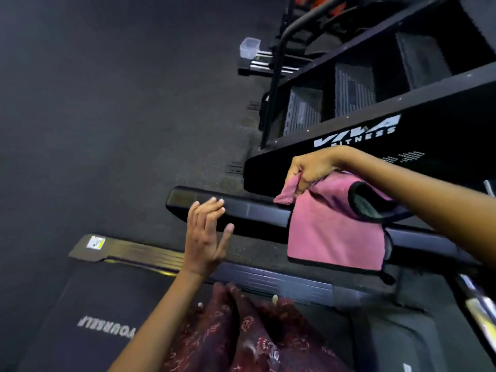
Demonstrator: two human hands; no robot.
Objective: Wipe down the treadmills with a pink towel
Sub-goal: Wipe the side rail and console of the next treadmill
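A pink towel [335, 229] with a dark hem hangs in the middle right of the head view, draped over the black handrail [252, 213] of a treadmill. My right hand [311, 170] grips the towel's upper corner in a fist above the rail. Spread with straight fingers, my left hand [206, 234] hovers by the rail's free end, its fingertips near the rail's top. Below lies the treadmill belt [88, 304] with white lettering and its ribbed side rail [268, 280].
A black machine with a VIVA FITNESS logo [357, 132] and ribbed steps stands behind the rail. Dumbbells and a clear tub [249, 47] sit at the back. Dark gym floor [107, 103] spreads left. My patterned maroon garment [241, 331] fills the bottom.
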